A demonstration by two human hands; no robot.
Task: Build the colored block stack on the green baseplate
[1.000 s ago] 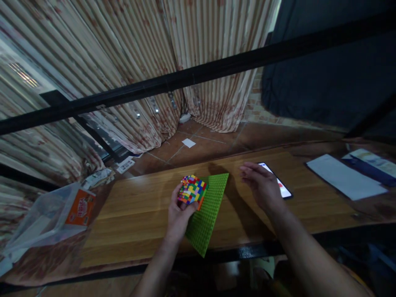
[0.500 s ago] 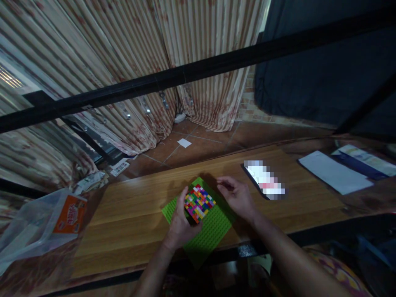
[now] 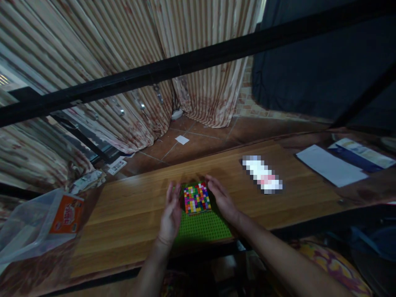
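Observation:
A square block of small multicoloured building bricks (image 3: 197, 199) stands on the far part of a green studded baseplate (image 3: 206, 229) on the wooden board. To its left is my left hand (image 3: 170, 216), its fingers stretched out and pointing away from me, over the plate's left edge. On the other side, my right hand (image 3: 223, 201) has its fingers extended, with the tips close to the block's far right corner. Whether those fingertips touch the block I cannot tell. Both hands look open and flat, one at each side of the block.
A phone-like object with a blurred-out screen (image 3: 262, 174) lies right of my hands. White paper (image 3: 331, 165) and a blue-and-white packet (image 3: 365, 154) are farther right. At the left stands a clear plastic box (image 3: 34, 222) with an orange label. A black bar (image 3: 185, 66) crosses beyond the board.
My left hand has let go of the block and its fingers have straightened. The baseplate and block have turned squarer to me. My right hand has moved left, beside the block, its fingers uncurled.

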